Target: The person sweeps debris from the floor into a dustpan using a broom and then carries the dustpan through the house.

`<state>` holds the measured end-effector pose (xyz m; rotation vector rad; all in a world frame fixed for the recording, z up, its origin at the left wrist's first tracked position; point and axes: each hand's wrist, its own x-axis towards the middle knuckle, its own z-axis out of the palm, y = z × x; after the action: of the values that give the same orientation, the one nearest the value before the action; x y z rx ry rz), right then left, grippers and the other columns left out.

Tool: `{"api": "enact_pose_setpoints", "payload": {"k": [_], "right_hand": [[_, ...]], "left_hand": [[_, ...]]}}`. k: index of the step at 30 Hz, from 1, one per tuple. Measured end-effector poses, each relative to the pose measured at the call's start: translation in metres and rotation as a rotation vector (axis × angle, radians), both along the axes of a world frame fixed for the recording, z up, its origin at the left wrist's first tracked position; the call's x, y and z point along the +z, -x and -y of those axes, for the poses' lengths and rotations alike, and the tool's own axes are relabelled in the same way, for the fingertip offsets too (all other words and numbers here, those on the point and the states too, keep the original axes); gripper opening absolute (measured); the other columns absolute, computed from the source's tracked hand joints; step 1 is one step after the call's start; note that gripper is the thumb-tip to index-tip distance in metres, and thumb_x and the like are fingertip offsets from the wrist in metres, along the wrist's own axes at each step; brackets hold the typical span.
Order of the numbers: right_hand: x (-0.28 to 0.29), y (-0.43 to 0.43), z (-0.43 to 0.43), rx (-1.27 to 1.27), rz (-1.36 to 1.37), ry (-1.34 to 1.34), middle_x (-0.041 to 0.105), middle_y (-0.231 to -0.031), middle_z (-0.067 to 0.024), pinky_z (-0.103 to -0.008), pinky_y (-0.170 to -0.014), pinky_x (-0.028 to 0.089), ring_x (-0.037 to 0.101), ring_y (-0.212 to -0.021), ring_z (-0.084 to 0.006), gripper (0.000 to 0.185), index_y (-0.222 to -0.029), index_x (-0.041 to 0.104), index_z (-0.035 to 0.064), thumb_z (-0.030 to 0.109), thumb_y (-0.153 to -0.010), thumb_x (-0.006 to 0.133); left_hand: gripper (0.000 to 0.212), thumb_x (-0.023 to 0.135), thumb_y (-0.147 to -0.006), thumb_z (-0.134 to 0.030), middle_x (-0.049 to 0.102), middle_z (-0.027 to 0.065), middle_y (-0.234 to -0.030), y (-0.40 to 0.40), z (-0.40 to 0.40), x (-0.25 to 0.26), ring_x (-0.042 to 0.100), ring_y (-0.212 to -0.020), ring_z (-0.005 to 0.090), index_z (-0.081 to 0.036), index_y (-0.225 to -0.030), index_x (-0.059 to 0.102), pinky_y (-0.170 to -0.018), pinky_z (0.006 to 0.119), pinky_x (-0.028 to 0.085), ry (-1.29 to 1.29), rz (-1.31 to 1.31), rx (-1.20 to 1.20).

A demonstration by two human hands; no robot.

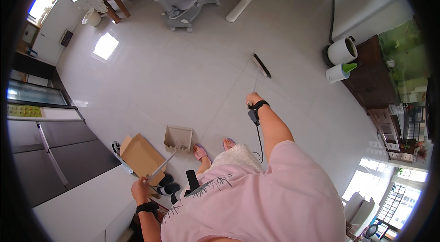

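My right hand (253, 98) is closed around the handle of a broom, whose dark-bristled head (262, 65) rests on the tiled floor beyond it. In my left hand (140, 188) is the pale handle of a dustpan, slanting down to its beige pan (178, 139). The pan lies on the floor just left of my feet, with some debris along its toothed edge. Black straps circle both wrists, and a cable hangs from a small device at the right one.
An open cardboard box (142, 156) and dark slippers (168, 188) lie at the lower left. A grey swivel chair (182, 1) and a desk leg (240, 5) stand ahead. White bins (342, 51) stand by a dark wooden cabinet (364, 70) at the right.
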<state>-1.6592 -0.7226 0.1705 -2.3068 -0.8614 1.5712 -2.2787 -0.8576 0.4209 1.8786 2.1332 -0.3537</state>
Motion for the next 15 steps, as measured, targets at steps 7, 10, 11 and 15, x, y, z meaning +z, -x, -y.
{"api": "enact_pose_setpoints", "payload": {"k": [7,10,11,15], "right_hand": [[0.028,0.132,0.035,-0.095,-0.335,0.073,0.052,-0.055,-0.0119,-0.0333,-0.04,0.04,0.051,-0.046,-0.0214,0.013,-0.065,0.054,-0.002,0.008,-0.073,0.05],[0.097,0.157,0.041,-0.186,-0.487,0.035,0.05,-0.055,-0.0055,-0.0294,-0.037,0.038,0.047,-0.043,-0.015,0.011,-0.069,0.051,0.0003,0.009,-0.075,0.053],[0.109,0.154,0.042,-0.239,-0.563,0.029,0.049,-0.054,-0.005,-0.0292,-0.036,0.037,0.047,-0.043,-0.0147,0.01,-0.069,0.05,0.0016,0.009,-0.075,0.054],[0.159,0.13,0.056,-0.257,-0.615,-0.029,0.048,-0.058,-0.0015,-0.0239,-0.036,0.036,0.044,-0.043,-0.0084,0.013,-0.071,0.048,0.0033,0.012,-0.078,0.053]], "left_hand": [[0.01,0.062,-0.069,-0.02,0.061,0.0135,-0.074,0.005,0.004,-0.003,0.058,-0.074,0.0321,-0.014,-0.078,0.063,-0.065,0.041,0.046,0.023,-0.027,0.077],[0.011,0.057,-0.069,-0.018,0.06,0.0156,-0.069,0.009,0.001,-0.008,0.058,-0.07,0.0335,-0.014,-0.077,0.064,-0.064,0.041,0.046,-0.059,0.015,-0.013],[0.011,0.057,-0.069,-0.018,0.06,0.0156,-0.069,0.008,0.0,-0.006,0.058,-0.07,0.0336,-0.014,-0.077,0.064,-0.064,0.041,0.046,-0.052,0.023,0.001],[0.011,0.057,-0.069,-0.018,0.06,0.0154,-0.069,0.007,0.001,-0.002,0.058,-0.07,0.0339,-0.014,-0.077,0.064,-0.063,0.042,0.046,-0.045,0.031,0.032]]}}
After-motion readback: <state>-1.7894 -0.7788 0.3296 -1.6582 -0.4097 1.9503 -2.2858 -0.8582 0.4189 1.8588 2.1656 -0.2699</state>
